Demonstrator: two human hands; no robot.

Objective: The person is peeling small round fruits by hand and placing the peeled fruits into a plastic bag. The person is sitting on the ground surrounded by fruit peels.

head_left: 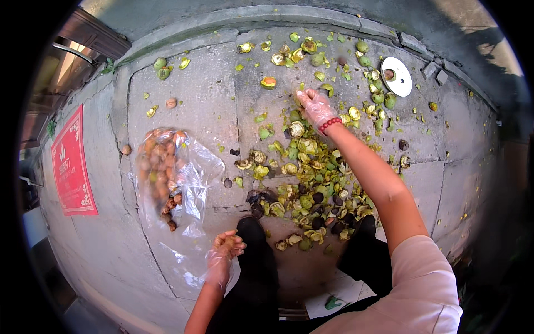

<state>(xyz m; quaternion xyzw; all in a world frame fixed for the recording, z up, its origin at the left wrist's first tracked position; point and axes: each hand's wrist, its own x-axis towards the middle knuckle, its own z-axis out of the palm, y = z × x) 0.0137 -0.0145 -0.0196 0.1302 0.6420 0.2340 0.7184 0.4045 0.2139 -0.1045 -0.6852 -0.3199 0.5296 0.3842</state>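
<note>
Grey paving (206, 83) bears scattered walnut husks (307, 146); near left, left hand (225, 250) half-open beside bagged walnuts (161, 158); right hand (316, 108) far, fingers bunched, contents indiscernible.

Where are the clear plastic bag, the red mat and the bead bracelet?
Clear plastic bag (193, 214): head view, on its bare film.
Red mat (72, 164): head view, on its middle.
Bead bracelet (329, 124): head view, on its beads.

The plastic bag (194, 192) looks glossy and crinkled, the gloves (319, 111) filmy, the paving (194, 69) matt and rough.
</note>
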